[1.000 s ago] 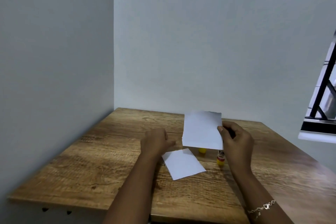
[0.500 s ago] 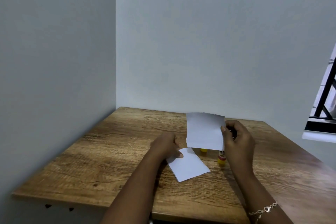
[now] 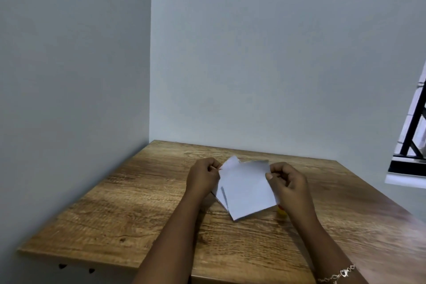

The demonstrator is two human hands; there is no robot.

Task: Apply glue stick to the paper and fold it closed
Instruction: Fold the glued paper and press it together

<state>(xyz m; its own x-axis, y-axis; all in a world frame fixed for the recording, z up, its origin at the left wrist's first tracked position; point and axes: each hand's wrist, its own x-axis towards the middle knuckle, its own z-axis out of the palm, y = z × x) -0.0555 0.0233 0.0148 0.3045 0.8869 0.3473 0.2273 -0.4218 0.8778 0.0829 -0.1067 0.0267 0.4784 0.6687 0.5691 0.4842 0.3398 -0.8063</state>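
White paper (image 3: 246, 187) in the pinch of left hand (image 3: 202, 177) and right hand (image 3: 288, 182), wooden table (image 3: 138, 214) beneath.

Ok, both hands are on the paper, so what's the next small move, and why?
Probably lay the paper flat on the table and free the right hand for the glue stick. Both it and the left hand pinch the paper's edges, and the stick peeks out untouched by its right corner.
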